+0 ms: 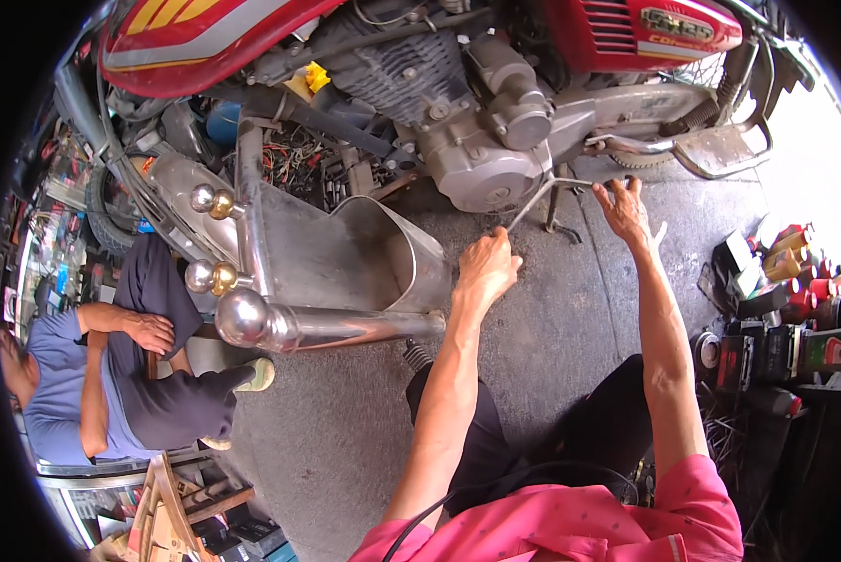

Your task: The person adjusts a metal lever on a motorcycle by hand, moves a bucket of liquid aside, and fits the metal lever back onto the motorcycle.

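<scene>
In front of me stands a red motorcycle with a grey metal engine cover. A thin, bent metal wrench, seemingly Y-shaped, meets the cover's lower right edge; its contact end is too small to make out. My left hand is closed around the wrench's lower left arm. At the tip of the right arm, my right hand has its fingers curled on the metal. Beside my left hand is a metal leg guard with a curved panel and ball-shaped ends.
To the left sits another person in a blue shirt, arms resting on the lap. Bottles and boxes are stacked at the right. A wooden frame stands lower left. Wires and small parts lie behind the guard.
</scene>
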### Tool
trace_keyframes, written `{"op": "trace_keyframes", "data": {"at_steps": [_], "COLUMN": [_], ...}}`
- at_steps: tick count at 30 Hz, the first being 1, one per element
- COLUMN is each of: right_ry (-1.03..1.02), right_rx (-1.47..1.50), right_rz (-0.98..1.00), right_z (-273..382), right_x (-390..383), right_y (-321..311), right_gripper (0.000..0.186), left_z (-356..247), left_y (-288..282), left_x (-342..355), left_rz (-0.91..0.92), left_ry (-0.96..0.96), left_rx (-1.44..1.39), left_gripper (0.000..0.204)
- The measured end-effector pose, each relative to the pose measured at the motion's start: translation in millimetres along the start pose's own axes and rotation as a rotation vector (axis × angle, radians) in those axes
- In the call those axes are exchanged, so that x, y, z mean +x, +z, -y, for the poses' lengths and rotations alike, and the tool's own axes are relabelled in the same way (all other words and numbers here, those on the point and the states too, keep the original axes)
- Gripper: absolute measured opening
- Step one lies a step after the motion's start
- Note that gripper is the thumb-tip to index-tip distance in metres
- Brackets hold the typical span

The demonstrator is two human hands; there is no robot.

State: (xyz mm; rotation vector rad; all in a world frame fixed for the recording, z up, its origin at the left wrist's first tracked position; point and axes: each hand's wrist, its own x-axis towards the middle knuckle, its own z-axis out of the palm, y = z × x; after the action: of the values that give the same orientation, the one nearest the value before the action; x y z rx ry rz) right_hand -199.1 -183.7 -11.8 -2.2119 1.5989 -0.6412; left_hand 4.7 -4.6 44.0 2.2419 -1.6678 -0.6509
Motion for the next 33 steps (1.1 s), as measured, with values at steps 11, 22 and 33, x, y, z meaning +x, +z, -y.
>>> {"op": "trace_keyframes", "data": {"at_steps": [11,22,33], "right_ry": [0.003,0.013,-0.017], "right_rx": [0.007,-0.036,-0.095], "right_rz": [0.008,-0.019,-0.050], "right_z": [2,3,3], "right_x": [1,-1,0], "right_y": [-4,0,-1], "right_gripper": [0.040,0.033,0.034], "left_z": [-6,-4,3], "left_y": [-3,2,11], "left_x": [-1,-1,2], "left_rz": [-0.023,-0.023,-0.066], "left_ry": [0.042,0.061,0.086], "left_rx": [0.055,0.101,0.165], "left_gripper": [0.043,0.049,0.050]}}
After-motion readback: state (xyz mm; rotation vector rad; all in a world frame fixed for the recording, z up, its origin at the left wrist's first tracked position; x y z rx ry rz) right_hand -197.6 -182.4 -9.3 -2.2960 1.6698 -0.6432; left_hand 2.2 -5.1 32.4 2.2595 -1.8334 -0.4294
